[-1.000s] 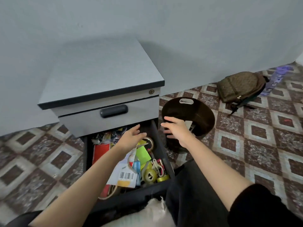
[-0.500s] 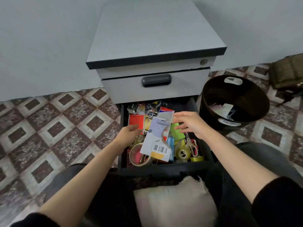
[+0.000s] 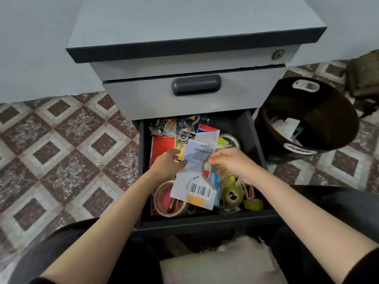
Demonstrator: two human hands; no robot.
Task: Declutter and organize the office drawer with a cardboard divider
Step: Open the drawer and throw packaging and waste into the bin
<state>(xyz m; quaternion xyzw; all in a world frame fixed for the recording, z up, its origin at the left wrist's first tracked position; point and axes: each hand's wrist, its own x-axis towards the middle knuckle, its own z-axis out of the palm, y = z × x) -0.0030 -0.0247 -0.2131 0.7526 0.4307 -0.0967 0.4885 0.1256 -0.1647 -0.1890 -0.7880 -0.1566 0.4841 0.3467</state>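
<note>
The lower drawer point(image 3: 205, 222) of a grey cabinet point(image 3: 184, 23) stands pulled out and is crammed with stationery. On top of the pile is a white packaging card point(image 3: 192, 181) with a barcode. My left hand point(image 3: 167, 166) grips its left edge and my right hand point(image 3: 231, 163) pinches its right edge. Under and around the card lie a wide tan tape roll point(image 3: 164, 201), a yellowish tape roll point(image 3: 232, 193), a small yellow roll point(image 3: 253, 204) and a red stationery pack point(image 3: 162, 146). No cardboard divider is in view.
A dark round bin point(image 3: 328, 111) with paper scraps inside stands on the tiled floor just right of the drawer. The upper drawer point(image 3: 143, 97) is closed. A pale cushion point(image 3: 221, 265) lies between my knees. A brown bag point(image 3: 365, 74) sits at the far right.
My right hand came back from the bin to the drawer and took the card's right edge. My left hand lifted the card from the pile. The view swung left and closer.
</note>
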